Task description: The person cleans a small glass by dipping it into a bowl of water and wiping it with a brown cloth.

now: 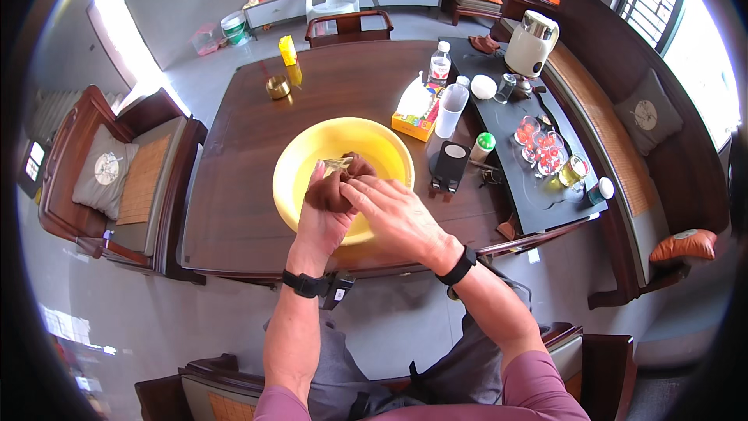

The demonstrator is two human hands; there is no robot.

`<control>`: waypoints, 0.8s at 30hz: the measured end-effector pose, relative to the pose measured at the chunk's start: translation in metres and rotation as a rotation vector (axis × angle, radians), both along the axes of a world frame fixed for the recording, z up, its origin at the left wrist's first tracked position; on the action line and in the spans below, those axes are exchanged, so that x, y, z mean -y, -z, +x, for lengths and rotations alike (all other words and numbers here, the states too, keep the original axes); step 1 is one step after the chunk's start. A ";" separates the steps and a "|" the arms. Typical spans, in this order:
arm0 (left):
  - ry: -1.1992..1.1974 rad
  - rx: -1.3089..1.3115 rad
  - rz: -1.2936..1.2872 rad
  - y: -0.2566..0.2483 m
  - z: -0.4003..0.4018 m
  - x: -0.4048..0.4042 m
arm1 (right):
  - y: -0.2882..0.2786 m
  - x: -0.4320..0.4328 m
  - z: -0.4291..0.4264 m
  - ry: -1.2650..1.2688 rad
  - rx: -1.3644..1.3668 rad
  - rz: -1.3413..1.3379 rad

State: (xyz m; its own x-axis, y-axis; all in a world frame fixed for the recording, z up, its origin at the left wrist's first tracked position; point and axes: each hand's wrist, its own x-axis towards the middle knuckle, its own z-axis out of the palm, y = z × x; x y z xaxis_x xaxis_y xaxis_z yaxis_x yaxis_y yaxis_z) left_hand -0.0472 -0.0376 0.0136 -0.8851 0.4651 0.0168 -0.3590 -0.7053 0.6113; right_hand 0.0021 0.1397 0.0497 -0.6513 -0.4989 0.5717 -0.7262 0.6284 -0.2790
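Over a yellow plastic basin (286,187) on the dark wooden table, my left hand (327,225) holds a brown cloth (330,193), its palm turned up beneath the cloth. Fingers of my right hand (397,216) lie on the cloth's right side, partly covering it. A small shiny, yellowish piece (337,165) shows by my left thumb; I cannot tell what it is. Both hands are above the near half of the basin, whose inside is partly hidden by them. A black band is on each wrist.
Right of the basin are a tissue box (412,120), a clear plastic bottle (439,64), a tall translucent cup (451,111) and a black device (450,166). A black tea tray (526,210) holds glasses and an electric kettle (530,44). A brass bowl (278,87) stands far left.
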 end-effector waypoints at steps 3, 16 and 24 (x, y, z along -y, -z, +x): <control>-0.076 0.080 -0.205 -0.007 0.004 0.000 | 0.015 0.003 -0.003 0.080 0.034 0.238; -0.241 -0.180 -0.410 -0.007 0.014 -0.012 | 0.001 -0.014 -0.007 -0.227 1.210 -1.061; -0.221 0.034 -0.167 -0.006 0.004 -0.003 | 0.020 0.015 -0.003 0.042 0.350 -0.262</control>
State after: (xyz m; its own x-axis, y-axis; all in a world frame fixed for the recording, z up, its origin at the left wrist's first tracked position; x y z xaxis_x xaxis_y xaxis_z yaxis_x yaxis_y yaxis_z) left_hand -0.0435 -0.0347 0.0192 -0.9642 0.2543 -0.0755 -0.2300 -0.6596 0.7156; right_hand -0.0012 0.1245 0.0301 -0.8448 -0.3358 0.4167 -0.5351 0.5307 -0.6572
